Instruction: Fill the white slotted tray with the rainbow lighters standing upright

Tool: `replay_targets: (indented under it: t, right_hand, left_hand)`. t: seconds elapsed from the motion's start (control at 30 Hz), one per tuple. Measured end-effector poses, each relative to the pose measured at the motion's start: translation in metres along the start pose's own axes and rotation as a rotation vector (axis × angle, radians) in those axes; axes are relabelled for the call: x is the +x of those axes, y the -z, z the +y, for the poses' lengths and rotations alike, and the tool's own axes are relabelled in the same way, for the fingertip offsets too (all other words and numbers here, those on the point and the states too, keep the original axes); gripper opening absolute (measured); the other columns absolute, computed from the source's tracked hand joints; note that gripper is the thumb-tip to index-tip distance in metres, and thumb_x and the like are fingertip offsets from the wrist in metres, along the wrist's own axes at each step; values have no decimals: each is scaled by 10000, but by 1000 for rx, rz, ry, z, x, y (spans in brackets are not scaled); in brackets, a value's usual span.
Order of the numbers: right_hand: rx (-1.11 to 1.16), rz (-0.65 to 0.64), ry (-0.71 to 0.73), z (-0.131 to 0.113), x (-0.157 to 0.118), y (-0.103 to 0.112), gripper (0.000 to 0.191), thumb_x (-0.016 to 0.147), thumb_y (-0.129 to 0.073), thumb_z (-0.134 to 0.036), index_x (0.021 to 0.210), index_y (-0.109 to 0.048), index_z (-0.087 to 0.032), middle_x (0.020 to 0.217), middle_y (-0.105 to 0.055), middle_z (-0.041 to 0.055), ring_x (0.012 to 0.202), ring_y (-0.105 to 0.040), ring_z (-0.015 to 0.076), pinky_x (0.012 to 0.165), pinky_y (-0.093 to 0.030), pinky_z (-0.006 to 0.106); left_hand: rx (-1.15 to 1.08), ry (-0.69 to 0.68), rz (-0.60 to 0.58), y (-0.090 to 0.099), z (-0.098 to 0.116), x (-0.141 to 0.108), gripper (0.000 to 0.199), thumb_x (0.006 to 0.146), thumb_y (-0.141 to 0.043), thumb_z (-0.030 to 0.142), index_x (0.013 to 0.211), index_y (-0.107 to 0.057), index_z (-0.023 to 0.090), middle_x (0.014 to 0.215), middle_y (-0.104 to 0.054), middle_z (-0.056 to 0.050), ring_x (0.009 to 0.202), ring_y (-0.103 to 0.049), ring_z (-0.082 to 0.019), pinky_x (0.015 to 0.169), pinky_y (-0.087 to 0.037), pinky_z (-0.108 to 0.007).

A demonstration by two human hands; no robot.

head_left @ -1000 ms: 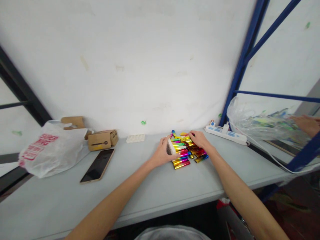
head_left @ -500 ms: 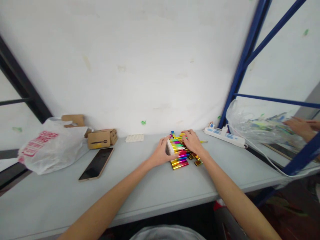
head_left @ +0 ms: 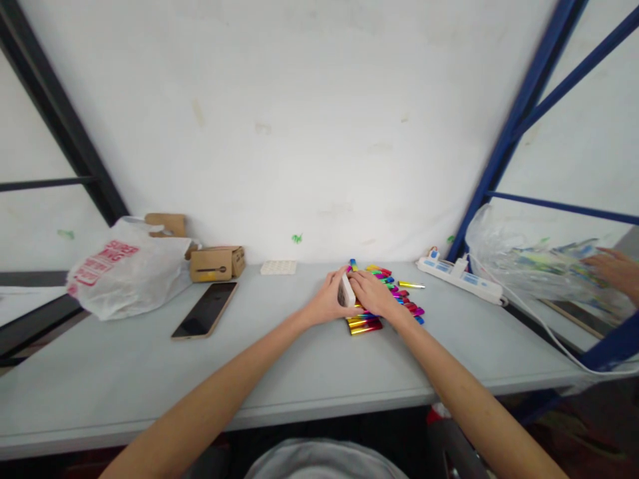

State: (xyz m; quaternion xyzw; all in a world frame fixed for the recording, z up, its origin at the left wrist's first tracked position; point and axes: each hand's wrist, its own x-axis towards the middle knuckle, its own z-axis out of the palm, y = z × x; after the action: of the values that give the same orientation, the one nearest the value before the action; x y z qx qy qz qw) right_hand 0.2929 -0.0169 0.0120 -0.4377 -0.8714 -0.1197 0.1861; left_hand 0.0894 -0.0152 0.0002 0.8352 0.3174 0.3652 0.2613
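Note:
A small white tray stands on its edge in the grip of my left hand, its thumb below and fingers above. My right hand lies against the tray's right side, over a pile of shiny coloured tubes; its fingertips are partly hidden, and whether it grips any tube cannot be made out. More tubes fan out to the right of it, and one gold tube lies apart. A second white tray lies flat near the wall.
To the left are a phone, a cardboard box and a white plastic bag. A power strip with a cable lies at the right. Beyond the blue frame, another person's hand touches clear plastic bags.
My right hand has moved left against the tray and over the tubes, uncovering more tubes on the right. The view has shifted slightly.

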Motion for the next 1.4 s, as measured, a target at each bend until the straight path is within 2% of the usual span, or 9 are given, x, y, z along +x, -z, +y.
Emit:
replay_targets:
  t: [0.23,0.4,0.6,0.73,0.87,1.0,1.1,1.27,1.4]
  right_hand:
    - [207,61,-128,24,-19,4,441,1134,-275,-254,1166,-705,-157,1209,-754,155,1167,-680,262,1096,-499,418]
    - [246,79,-185,41,-29,2,440,1126,-288,-270,1051,-710,-172,1172,-760,154,1132,-686,261,1080,-506,414]
    - [250,15,-243,58,-37,9,360,1057,-436,-220,1231,-742,-144,1261,-770,166,1158,-718,276,1083,-526,446]
    - [282,96,-246,49,-33,15,393,1070,-414,-242,1241,-758,-159,1330,-744,159,1246,-696,270,1152,-500,452]
    - [288,240,-183,21,-19,11,453,1096,-360,-264,1411,-670,-165,1503,-637,159,1414,-588,251,1248,-426,467]
    - [163,42,14,-2,-6,-4,485,1077,-362,-208,1468,-611,-65,1511,-619,241,1455,-555,302,1238,-439,519]
    - [50,-41,99,-1,-7,-11,455,1056,-388,-162,1409,-647,-39,1504,-614,274,1452,-558,332,1229,-442,547]
    - [28,-50,21,23,-24,-6,448,1100,-329,-194,1374,-675,-116,1431,-692,206,1347,-648,296,1193,-470,543]
    - [15,-147,-78,41,-38,6,465,1112,-326,-220,1438,-643,-121,1500,-652,195,1433,-586,294,1211,-435,538]
  left_hand:
    - [-4,28,-8,1,3,0,1267,690,-916,648,1682,-264,206,1589,-426,-202,1505,-452,-390,1293,-343,-523]
    - [9,36,-14,2,7,-2,1255,713,-910,632,1694,-235,234,1610,-412,-191,1518,-440,-382,1308,-312,-521]
    - [18,45,-37,4,12,-5,1230,744,-891,619,1703,-222,241,1641,-387,-186,1551,-401,-380,1316,-306,-504]
    - [11,31,-34,5,13,-4,1233,738,-895,626,1704,-225,256,1637,-405,-179,1561,-384,-393,1320,-292,-523]
    - [-4,33,-31,3,10,-3,1278,703,-910,666,1699,-235,237,1647,-392,-191,1573,-367,-396,1326,-275,-525]
    - [-25,7,-47,4,3,-2,1329,681,-908,706,1700,-222,202,1656,-381,-215,1584,-354,-386,1335,-253,-512]
    - [-13,11,-53,5,0,-2,1334,686,-917,684,1708,-203,212,1664,-383,-217,1583,-356,-386,1329,-259,-533]
    - [-1,7,-43,6,0,-3,1292,701,-929,635,1707,-225,233,1649,-421,-201,1553,-401,-399,1308,-296,-549]
    - [3,22,-50,6,1,-3,1296,698,-923,643,1706,-217,235,1657,-408,-195,1562,-387,-400,1314,-289,-540]
